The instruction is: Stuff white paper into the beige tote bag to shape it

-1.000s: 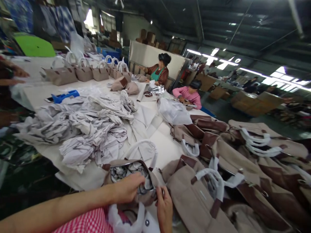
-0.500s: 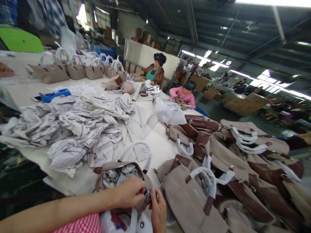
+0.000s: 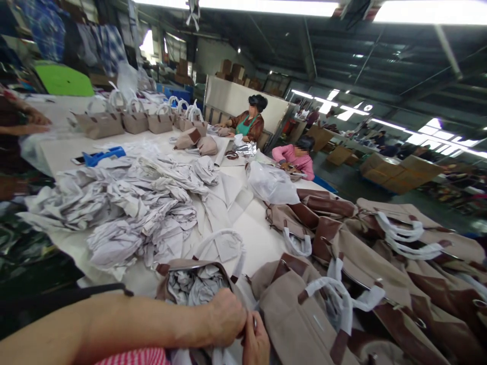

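- As seen from the wearer's position, the open bag (image 3: 162, 287) lies at 6 o'clock, directly below the work surface's bare middle, with 1 wrapped handle (image 3: 240, 248) standing above its mouth.
- Contents: crumpled grey-white paper (image 3: 198, 285), visible inside the opening.
- Left hand (image 3: 225, 317): fingers curled closed over the right end of the bag's mouth; what lies within them is hidden.
- Right hand (image 3: 257, 338): thumb and fingers pressed together, pinching the bag's right end just beside the left hand. Whether a zipper pull is held, cannot tell.
- Finished surfaces: taupe fabric with brown trim. At 3 o'clock from the hands, a taupe bag (image 3: 292, 309) carries 1 small metal plate (image 3: 318, 322); any writing is too small to read.
- No brand or label text is legible.
- At 10 to 11 o'clock: paper pile (image 3: 133, 203).
- At 11 o'clock, farther off: row of upright bags (image 3: 101, 125) with pale wrapped handles, and a blue object (image 3: 103, 156).
- At 1 o'clock: clear plastic (image 3: 272, 183); beyond it, a person in pink (image 3: 296, 158).
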